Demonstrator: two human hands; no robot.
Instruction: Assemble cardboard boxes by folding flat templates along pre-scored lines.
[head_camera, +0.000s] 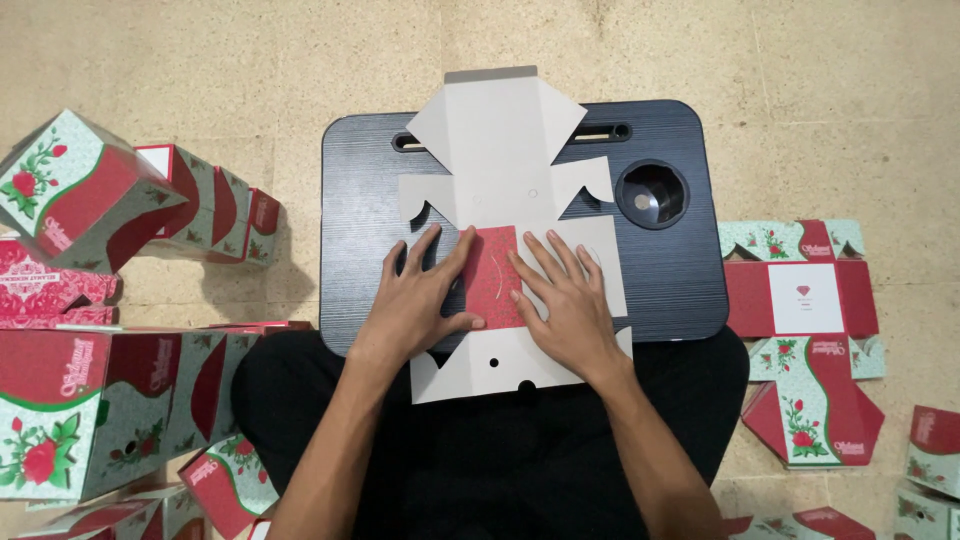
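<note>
Directly below the head camera, a person in black trousers is sitting on a pale floor (250, 60) with a small dark lap desk (680, 270) across their legs. A flat, unfolded grey cardboard box blank (495, 150) is lying plain side up on the desk, running from its far edge down over the near edge towards the person's lap. 1 red printed panel (492, 275) is folded over at the middle of the blank. Both hands are pressing flat on the blank with fingers spread, gripping nothing. The left hand (415, 300) is lying on the left of the red panel, its thumb touching the panel's lower edge. The right hand (565, 300) is lying on the right, fingertips overlapping the panel. A round cup recess (652, 193) is sitting in the desk's right corner. Finished red, white and green rose-printed boxes (90, 190) are standing on the floor to the left. More printed flat blanks (805, 330) are lying on the floor to the right.
</note>
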